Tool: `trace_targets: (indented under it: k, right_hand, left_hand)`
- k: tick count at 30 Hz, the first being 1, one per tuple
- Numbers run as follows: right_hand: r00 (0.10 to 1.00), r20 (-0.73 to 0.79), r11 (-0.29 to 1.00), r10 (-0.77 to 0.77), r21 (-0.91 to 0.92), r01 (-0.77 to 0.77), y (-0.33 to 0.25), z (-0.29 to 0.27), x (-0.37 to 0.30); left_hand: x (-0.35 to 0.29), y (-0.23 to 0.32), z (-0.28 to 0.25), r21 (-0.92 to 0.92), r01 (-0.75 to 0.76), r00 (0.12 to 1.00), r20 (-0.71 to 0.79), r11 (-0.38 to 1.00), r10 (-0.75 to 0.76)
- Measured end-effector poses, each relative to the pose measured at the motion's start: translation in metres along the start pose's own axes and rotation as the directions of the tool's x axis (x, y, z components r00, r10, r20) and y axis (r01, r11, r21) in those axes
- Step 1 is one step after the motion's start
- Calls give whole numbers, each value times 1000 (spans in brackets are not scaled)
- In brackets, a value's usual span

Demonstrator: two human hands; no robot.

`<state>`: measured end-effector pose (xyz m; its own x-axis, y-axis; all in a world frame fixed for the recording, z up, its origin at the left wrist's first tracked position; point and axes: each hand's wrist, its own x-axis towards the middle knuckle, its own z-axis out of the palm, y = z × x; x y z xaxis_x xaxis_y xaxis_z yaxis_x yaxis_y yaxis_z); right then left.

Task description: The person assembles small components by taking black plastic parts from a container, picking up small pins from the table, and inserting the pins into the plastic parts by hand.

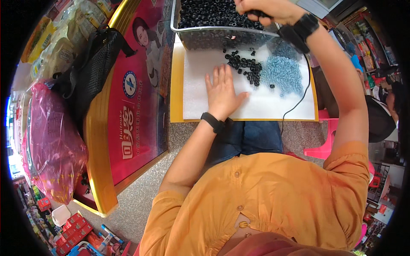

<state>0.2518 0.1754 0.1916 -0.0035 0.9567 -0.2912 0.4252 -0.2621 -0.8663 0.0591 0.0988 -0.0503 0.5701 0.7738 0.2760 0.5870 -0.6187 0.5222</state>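
Observation:
My left hand (223,91) lies flat on the white foam-like sheet (194,104), palm down with the fingers apart and nothing in it. Just right of its fingertips is a loose pile of small black rings (243,66). Beside that pile spreads a heap of tiny pale-blue pieces (284,74), too small to name. At the far side my right hand (271,9) is raised over the near right part of a clear plastic bin (222,40) full of black rings. Its fingers are curled around several dark pieces that look like the same black rings.
A black cable (302,100) runs down the right side of the sheet from my right wrist. Left of the table stands a pink display case (136,106) with a gold frame, bags piled on it. A pink stool (322,147) stands at the right.

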Motion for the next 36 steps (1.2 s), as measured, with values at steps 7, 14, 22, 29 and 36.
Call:
trace_targets:
  k: [7, 14, 22, 29, 36]
  right_hand:
    - [972, 235, 963, -4, -262, 67, 97, 54, -24]
    - [912, 194, 543, -361, -751, 375, 157, 87, 4]
    - [862, 160, 373, -480, -853, 366, 175, 106, -3]
    - [877, 216, 492, -428, -759, 427, 169, 86, -4]
    - [903, 167, 579, -396, -718, 386, 163, 75, -25]
  left_hand:
    - [2, 15, -8, 30, 96, 995, -19, 995, -96]
    - [5, 16, 3, 130, 84, 996, 1, 988, -85]
    - [3, 12, 7, 213, 88, 996, 11, 973, -93]
    - [7, 8, 11, 228, 76, 996, 35, 971, -86]
    - [14, 9, 8, 245, 57, 991, 101, 968, -84]
